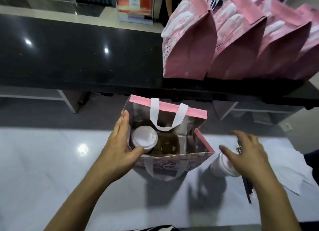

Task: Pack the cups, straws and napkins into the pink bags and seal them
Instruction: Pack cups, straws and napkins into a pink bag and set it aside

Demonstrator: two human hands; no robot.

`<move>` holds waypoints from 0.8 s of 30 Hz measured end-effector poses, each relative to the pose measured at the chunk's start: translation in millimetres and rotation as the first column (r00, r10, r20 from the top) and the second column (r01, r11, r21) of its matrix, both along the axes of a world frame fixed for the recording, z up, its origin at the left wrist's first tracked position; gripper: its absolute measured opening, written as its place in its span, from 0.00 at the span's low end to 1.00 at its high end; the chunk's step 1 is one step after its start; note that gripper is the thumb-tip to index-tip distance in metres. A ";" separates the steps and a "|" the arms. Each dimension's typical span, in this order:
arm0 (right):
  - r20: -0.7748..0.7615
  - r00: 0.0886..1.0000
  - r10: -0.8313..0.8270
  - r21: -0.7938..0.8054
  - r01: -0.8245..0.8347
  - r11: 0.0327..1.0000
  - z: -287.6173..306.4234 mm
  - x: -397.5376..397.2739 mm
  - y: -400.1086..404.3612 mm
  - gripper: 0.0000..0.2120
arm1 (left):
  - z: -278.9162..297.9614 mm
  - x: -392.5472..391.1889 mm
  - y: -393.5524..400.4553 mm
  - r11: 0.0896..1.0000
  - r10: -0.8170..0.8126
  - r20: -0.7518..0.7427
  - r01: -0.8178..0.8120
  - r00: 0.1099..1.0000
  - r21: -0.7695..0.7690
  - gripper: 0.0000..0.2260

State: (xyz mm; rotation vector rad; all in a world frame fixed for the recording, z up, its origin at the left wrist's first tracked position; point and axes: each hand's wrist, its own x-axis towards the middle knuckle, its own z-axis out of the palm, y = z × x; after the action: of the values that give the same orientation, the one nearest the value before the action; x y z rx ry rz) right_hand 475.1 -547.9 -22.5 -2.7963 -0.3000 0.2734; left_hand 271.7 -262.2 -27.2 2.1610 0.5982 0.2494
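Note:
An open pink bag (183, 112) with white handles stands on the white counter in the middle of the view. One white-lidded cup (144, 138) sits in its left side, beside a brown cardboard divider (168, 145). My left hand (120, 148) holds the bag's left edge, fingers straight along the outside and thumb at the near rim by the cup. A second white cup (220, 167) stands on the counter just right of the bag. My right hand (246, 154) hovers over that cup with fingers spread, blurred by motion.
Several closed pink bags (189, 46) stand in a row on the black raised counter (77, 58) at the back right. Black straws or pens (247, 189) and white napkins (296, 177) lie on the white counter (51, 170) right of the loose cup.

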 end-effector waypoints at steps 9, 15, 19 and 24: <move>-0.172 0.967 -0.186 0.071 0.200 0.977 -14.7 -24.3 -13.2 0.40 | -3.0 -1.1 -0.3 1.000 -0.028 0.004 0.028 1.000 0.004 0.49; 0.258 0.953 -0.162 0.471 0.022 0.882 96.2 -54.3 12.7 0.40 | -3.3 0.2 -1.3 0.998 -0.024 -0.016 0.025 1.000 0.050 0.48; 0.155 0.976 0.154 0.544 -0.214 0.811 132.6 -89.8 47.3 0.39 | -3.3 -0.2 -3.8 0.998 -0.036 0.003 0.036 0.999 0.058 0.48; 0.001 0.898 0.439 0.011 -0.439 0.898 92.8 -88.4 97.2 0.38 | -4.6 -0.3 -4.1 0.997 -0.045 0.012 0.044 0.999 0.065 0.46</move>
State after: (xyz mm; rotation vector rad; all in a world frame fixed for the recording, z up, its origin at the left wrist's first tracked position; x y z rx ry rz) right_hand 386.7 -450.7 70.3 -2.6845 -0.9344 0.3732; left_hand 271.4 -266.3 -31.9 2.2311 0.5401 0.2622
